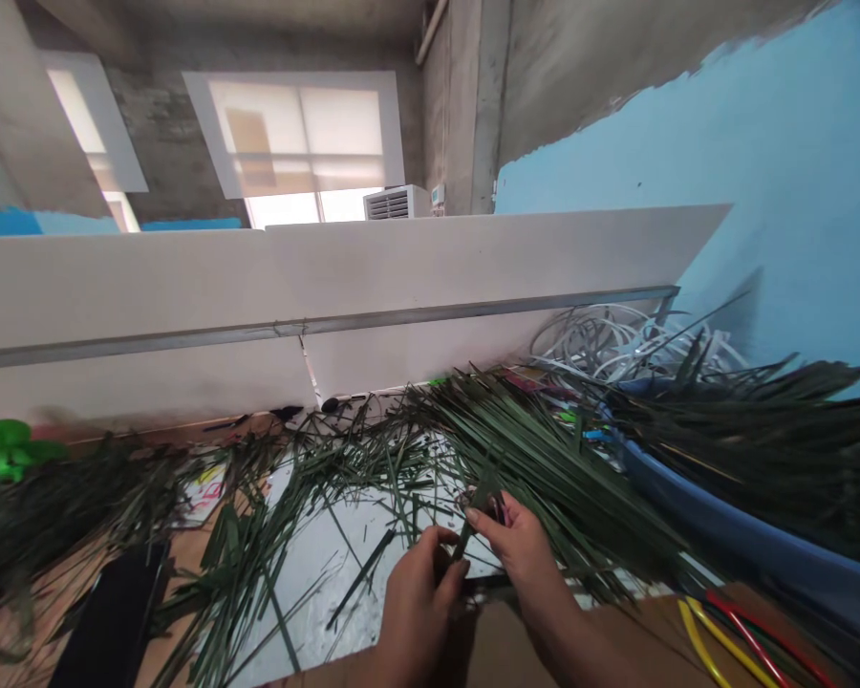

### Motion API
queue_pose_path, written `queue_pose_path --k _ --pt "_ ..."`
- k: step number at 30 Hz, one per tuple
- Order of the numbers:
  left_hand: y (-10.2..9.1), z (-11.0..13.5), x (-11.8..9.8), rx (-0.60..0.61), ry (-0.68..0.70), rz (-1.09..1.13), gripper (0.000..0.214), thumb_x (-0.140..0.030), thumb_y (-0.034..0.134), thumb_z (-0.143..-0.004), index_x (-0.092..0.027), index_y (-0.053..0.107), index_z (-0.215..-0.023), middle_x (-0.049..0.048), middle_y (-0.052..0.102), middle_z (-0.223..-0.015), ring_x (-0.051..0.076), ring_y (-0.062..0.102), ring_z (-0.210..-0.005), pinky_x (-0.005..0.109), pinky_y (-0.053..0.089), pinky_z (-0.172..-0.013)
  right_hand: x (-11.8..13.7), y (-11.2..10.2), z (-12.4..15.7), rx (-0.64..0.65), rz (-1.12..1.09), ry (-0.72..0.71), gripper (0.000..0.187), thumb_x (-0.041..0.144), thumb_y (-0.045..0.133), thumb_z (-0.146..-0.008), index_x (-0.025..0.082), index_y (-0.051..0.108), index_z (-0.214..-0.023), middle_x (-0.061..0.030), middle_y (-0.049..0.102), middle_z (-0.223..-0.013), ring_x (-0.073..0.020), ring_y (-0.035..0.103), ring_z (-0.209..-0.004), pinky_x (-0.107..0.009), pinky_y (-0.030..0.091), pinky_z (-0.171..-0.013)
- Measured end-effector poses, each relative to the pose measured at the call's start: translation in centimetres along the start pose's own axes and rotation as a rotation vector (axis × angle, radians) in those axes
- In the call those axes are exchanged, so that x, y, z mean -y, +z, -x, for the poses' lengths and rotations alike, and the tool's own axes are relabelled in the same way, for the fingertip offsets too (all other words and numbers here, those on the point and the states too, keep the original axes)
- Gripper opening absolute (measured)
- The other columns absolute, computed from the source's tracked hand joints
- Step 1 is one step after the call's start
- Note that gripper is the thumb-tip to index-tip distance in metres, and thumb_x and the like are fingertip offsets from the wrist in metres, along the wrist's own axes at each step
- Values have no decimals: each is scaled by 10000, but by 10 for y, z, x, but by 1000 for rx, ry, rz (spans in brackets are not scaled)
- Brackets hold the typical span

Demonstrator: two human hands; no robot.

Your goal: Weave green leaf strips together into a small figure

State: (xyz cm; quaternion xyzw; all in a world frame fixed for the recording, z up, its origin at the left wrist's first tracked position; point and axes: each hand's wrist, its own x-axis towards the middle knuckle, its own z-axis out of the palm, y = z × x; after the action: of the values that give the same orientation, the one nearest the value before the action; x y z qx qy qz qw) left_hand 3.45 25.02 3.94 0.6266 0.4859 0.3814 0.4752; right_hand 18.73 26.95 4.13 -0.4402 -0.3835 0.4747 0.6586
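Note:
My left hand (pixel 419 602) and my right hand (pixel 520 554) meet low in the middle of the view, both pinched on a narrow green leaf strip (pixel 473 521) that runs up between them. The fingers of each hand are curled round the strip. Just beyond them lies a thick fan of long green strips (pixel 545 449) spread over the table. More loose strips (pixel 315 478) are scattered to the left across a white sheet (pixel 330 564).
A blue tub (pixel 723 535) full of dark green strips stands at the right. White coiled strips (pixel 616 339) lie behind it. Red and yellow cords (pixel 731 640) sit at the lower right. A white partition (pixel 330 277) closes the back. A black object (pixel 115 621) lies lower left.

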Motion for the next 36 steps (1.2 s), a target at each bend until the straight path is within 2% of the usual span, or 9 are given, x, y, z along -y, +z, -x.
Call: queue_pose_path --k 2,4,7,11,15,21,26,31,36 --pt "-2 1 -1 -27 101 -186 90 -265 583 -854 -242 667 -877 35 677 -832 231 571 -812 311 346 -747 -1 1 2 34 -5 4 414 497 892 -571 192 736 -804 -23 713 -710 -240 627 -733 -335 474 -713" --pt "-2 1 -1 -8 136 -227 148 -291 535 -892 -234 659 -835 56 690 -862 239 579 -830 318 351 -757 -3 1 1 58 -16 7 399 494 888 -584 198 739 -807 -20 710 -708 -239 626 -731 -346 477 -727" --pt "1 -1 1 49 96 -44 223 -356 498 -913 -221 597 -765 33 618 -760 206 534 -739 299 360 -692 -7 1 0 68 -19 9 388 491 891 -580 197 743 -785 -18 705 -706 -230 618 -730 -345 474 -744" --pt "4 -5 2 15 15 221 312 -473 543 -874 -223 502 -691 -20 466 -652 159 428 -618 277 344 -596 -9 1 2 130 -6 35 357 474 892 -577 185 747 -726 -21 696 -677 -212 608 -683 -332 472 -720" --pt "3 -5 1 4 -13 273 411 -588 601 -825 -220 499 -673 -38 432 -605 137 382 -562 268 317 -544 -9 1 4 191 33 38 308 455 864 -624 186 715 -641 -5 660 -623 -188 575 -646 -305 451 -680" --pt "4 -5 -1 -31 -17 282 439 -605 639 -793 -213 509 -645 -42 434 -581 126 384 -546 257 307 -521 -12 0 3 186 74 15 340 481 831 -650 180 674 -635 14 614 -607 -164 513 -619 -283 405 -631" --pt "1 -6 1 -57 -46 305 422 -607 637 -774 -204 554 -682 -56 435 -520 114 371 -480 242 278 -474 -12 -5 -3 138 87 17 380 504 838 -611 177 645 -610 28 562 -579 -150 467 -596 -275 375 -601" --pt "-4 -9 3 -88 -86 353 404 -585 673 -741 -192 590 -700 -67 438 -476 99 359 -436 225 261 -451 0 -12 -11 37 66 20 389 515 838 -577 191 624 -605 28 566 -552 -147 474 -556 -277 374 -574" --pt "-7 -17 13 -137 -99 433 453 -612 737 -683 -176 614 -687 -73 425 -450 80 338 -411 209 240 -420 19 -22 -16 -142 17 -10 334 461 833 -583 200 643 -670 36 574 -575 -151 496 -557 -272 383 -553"
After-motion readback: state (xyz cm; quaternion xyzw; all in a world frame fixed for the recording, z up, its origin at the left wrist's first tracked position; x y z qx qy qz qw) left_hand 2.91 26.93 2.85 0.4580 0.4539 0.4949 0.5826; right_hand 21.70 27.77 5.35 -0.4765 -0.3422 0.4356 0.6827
